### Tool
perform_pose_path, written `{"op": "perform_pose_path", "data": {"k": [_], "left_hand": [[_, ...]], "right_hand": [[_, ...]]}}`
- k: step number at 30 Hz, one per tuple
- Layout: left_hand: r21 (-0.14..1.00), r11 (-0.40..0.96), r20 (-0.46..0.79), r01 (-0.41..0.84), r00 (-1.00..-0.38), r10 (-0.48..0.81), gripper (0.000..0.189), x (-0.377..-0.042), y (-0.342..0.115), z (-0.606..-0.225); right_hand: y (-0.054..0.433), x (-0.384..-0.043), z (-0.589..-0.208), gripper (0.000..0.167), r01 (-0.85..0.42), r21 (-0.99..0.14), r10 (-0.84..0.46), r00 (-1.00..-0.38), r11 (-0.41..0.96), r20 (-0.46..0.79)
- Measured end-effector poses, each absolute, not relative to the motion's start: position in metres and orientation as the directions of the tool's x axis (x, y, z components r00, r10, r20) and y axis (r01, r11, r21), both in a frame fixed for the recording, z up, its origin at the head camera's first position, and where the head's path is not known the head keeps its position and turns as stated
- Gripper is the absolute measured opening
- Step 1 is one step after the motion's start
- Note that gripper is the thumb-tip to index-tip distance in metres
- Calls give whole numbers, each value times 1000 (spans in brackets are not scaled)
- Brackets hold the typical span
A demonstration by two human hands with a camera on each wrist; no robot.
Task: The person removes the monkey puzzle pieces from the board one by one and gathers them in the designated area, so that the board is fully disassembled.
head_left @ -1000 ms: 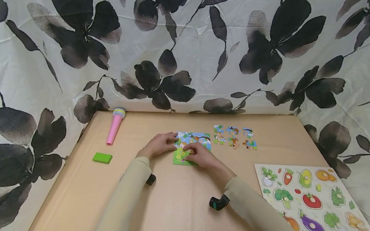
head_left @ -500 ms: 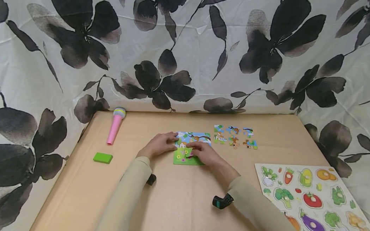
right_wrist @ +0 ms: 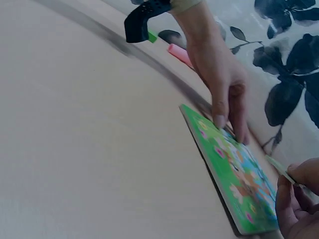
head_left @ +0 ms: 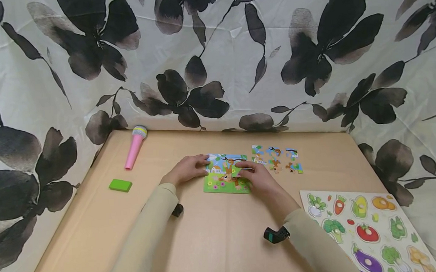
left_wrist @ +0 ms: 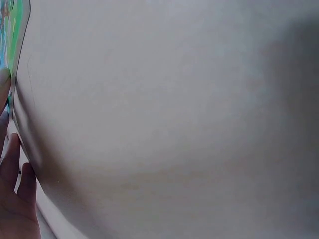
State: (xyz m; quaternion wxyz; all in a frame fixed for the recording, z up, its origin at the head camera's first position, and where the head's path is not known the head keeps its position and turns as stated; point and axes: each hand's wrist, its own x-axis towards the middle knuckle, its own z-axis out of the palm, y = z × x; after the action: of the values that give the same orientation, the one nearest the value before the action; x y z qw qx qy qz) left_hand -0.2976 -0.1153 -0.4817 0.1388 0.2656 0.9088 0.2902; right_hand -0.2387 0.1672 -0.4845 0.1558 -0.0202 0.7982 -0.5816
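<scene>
A small picture puzzle board (head_left: 223, 188) with a monkey, a house and flowers lies on the table. My left hand (head_left: 186, 170) rests at its left edge, thumb and fingertips touching the rim; in the left wrist view only part of this hand (left_wrist: 17, 199) shows. Over the board's right side, my right hand (head_left: 263, 182) pinches a thin puzzle piece (right_wrist: 279, 167) between thumb and fingers. The piece is raised off the board and seen nearly edge-on in the right wrist view. Several loose puzzle pieces (head_left: 275, 166) lie spread out to the right of the board.
A pink toy microphone (head_left: 133, 151) and a green block (head_left: 120, 185) lie at the left. A vegetable puzzle board (head_left: 385, 209) stands at the right front, under the right forearm. Floral cloth (head_left: 237, 89) hangs behind the table.
My right hand has carried the pinched piece rightward across the board, uncovering the monkey picture. The left hand has stayed at the board's left edge.
</scene>
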Motion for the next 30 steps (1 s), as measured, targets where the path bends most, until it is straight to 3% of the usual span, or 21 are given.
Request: {"op": "perform_pose_path", "data": {"k": [12,23,30], "left_hand": [[597,694,-101,402,-821,562,48,-297,-116,-481],[602,696,-112,391,-822,558,48,-297,-115,-480],[606,695,-110,388,-823,557,47,-296,-115,-480]], "right_hand": [[224,-230,-477,34,58,-801,-216,-949,596,-229],[234,-228,-481,30,22,-764,-217,-953,645,-210],[232,-228,-482,26,-69,-738,-262,-953,671,-149]]}}
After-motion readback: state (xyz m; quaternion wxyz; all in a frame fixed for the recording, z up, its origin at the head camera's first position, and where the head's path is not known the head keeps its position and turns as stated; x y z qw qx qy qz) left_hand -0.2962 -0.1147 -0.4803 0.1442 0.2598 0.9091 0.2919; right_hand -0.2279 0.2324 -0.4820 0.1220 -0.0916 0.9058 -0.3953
